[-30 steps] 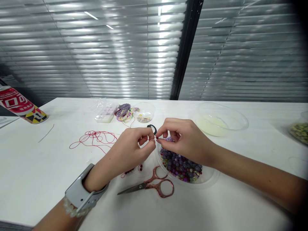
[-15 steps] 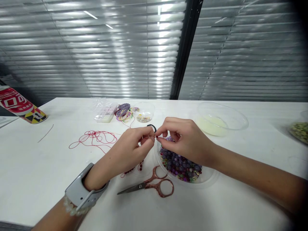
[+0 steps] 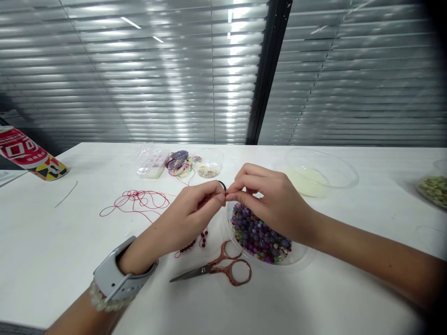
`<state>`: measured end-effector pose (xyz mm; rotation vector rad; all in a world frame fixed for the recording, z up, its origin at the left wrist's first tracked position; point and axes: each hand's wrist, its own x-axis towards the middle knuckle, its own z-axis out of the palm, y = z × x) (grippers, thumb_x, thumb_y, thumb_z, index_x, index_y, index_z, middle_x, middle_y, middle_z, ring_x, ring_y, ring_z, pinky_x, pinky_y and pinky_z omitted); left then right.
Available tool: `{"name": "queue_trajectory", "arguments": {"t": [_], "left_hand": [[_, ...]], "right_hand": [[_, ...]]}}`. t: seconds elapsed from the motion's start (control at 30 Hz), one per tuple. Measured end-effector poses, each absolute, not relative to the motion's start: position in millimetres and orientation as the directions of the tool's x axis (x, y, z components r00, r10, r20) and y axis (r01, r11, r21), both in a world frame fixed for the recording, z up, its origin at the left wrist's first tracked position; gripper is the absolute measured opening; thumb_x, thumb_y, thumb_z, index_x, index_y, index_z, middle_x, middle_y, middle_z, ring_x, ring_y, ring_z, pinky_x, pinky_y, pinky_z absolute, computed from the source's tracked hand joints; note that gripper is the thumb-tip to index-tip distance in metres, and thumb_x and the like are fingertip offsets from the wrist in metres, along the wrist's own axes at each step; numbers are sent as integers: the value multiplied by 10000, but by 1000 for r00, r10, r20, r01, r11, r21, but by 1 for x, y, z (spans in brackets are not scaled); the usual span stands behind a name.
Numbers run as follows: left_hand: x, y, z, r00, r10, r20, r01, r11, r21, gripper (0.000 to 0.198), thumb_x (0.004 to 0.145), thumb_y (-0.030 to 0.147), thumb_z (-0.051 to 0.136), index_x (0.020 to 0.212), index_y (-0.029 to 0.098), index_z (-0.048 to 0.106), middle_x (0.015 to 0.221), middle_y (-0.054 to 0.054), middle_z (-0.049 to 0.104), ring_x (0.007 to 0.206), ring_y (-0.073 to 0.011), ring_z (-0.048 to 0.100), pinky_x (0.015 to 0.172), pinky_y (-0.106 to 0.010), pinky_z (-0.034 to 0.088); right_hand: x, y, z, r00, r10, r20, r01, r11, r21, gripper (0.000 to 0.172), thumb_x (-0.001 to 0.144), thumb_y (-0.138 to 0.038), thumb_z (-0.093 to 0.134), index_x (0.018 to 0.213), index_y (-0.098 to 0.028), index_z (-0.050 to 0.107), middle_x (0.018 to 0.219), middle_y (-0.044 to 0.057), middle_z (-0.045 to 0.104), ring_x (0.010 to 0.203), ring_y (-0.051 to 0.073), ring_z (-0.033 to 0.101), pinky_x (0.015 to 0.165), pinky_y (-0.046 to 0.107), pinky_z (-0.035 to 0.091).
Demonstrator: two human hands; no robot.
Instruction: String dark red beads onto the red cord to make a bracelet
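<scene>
left hand (image 3: 190, 214) + right hand (image 3: 270, 197): fingertips meet, pinching tiny red piece (image 3: 226, 194), mostly hidden | where: near bowl (image 3: 299, 255) of beads (image 3: 256, 232), far-left rim | step: likely fine threading | next: calls for steady pinches

Cool, fairly bright light. White glare on blinds (image 3: 167, 83) beyond right grip (image 3: 275, 200); soft shadow on desk (image 3: 279, 307), near side of it. Far right of it: blurred, blackened edge.

Thin red cord (image 3: 134, 194), round purple beads (image 3: 260, 235), copper-handled metal scissors (image 3: 208, 269), red cylindrical can (image 3: 26, 150) — angular yellow-and-black patches below.
</scene>
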<state>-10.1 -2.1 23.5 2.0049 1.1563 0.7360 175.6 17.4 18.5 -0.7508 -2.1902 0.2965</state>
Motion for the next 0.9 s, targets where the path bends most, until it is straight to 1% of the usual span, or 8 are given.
{"name": "queue_trajectory", "arguments": {"t": [0.2,0.33,0.43,0.53,0.73,0.83,0.9], "left_hand": [[-13,-2,25,457,876,150,438,-369,820,266,942,287,380,702,202,456,639,53,379,606,-111,365,554,-254,307],[-15,-1,26,466,869,166,409,-378,831,283,951,328,374,723,203,486,698,45,452,679,-120,427,640,-266,337],[-15,-2,26,483,852,202,355,-402,844,282,953,328,386,735,203,514,720,44,479,709,-117,447,667,-260,343],[-16,-3,27,497,833,244,280,-421,863,256,950,313,407,766,207,550,751,42,513,748,-115,478,710,-248,368],[-17,-5,24,526,786,324,151,-461,874,131,919,270,493,919,227,617,841,30,591,830,-117,547,758,-236,421],[-15,-3,24,510,788,344,157,-479,864,117,908,264,512,920,218,619,843,14,613,821,-130,560,757,-256,444],[-16,-2,27,476,798,368,201,-507,838,127,909,272,507,888,219,621,809,14,613,786,-131,560,725,-257,449]], "right_hand": [[173,14,21,-511,543,666,435,832,-345,150,874,-149,556,737,-112,605,717,16,533,644,88,470,586,238,384],[173,13,22,-518,472,714,344,879,-331,140,884,-112,524,761,-102,591,704,20,524,638,82,459,578,227,394],[173,13,22,-512,413,753,263,910,-321,118,874,-78,521,787,-95,599,723,30,536,655,77,474,587,213,413],[173,13,22,-484,371,792,222,928,-300,91,857,-64,541,800,-93,606,736,33,544,672,74,486,597,203,429],[174,12,21,-437,329,837,199,943,-266,64,844,-69,568,829,-105,618,750,26,532,680,72,500,588,202,441],[174,12,21,-424,320,847,198,946,-258,76,845,-61,560,829,-114,612,747,20,528,675,72,498,583,206,441],[174,12,22,-417,320,850,204,945,-256,68,844,-70,565,830,-121,606,740,16,531,670,75,500,579,212,442]]}}
